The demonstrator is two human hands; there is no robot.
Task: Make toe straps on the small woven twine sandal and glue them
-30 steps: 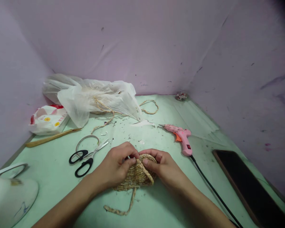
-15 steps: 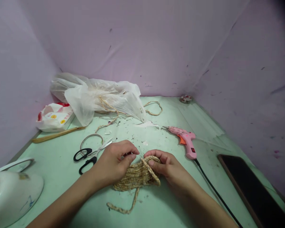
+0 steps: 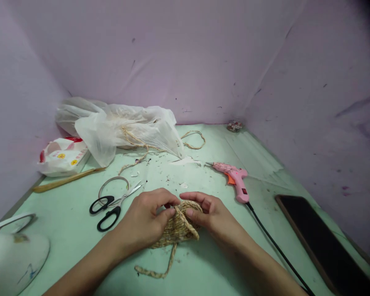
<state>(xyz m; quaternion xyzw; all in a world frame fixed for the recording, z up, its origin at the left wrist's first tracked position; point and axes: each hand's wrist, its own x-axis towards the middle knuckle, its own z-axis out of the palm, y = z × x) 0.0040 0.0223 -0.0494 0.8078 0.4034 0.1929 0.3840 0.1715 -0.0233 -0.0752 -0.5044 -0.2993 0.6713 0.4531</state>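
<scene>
A tan piece made of rows of braided straw rope [image 3: 179, 228] rests on the table between my hands. My right hand [image 3: 209, 211] grips its upper right edge, thumb on the near face and fingers behind. A short strand crosses the face diagonally beside that thumb. My left hand [image 3: 152, 213] is closed, its thumb and forefinger pinching at the top edge near the strand's upper end; the left part of the piece is hidden behind this hand. A loose tail of rope [image 3: 158, 274] curls out below onto the table.
Black-handled scissors [image 3: 114, 207] lie over a ring [image 3: 106, 181] at left. A pink glue gun [image 3: 236, 179] with a black cord lies at right, near a dark phone [image 3: 320, 246]. White plastic bag [image 3: 135, 123], wrapped packet [image 3: 63, 156] and white ceramic vessel [image 3: 21, 259] stand around.
My left thumb and forefinger have come down from just above the straw piece onto its top edge. My right hand keeps its grip. The whole view has shifted slightly.
</scene>
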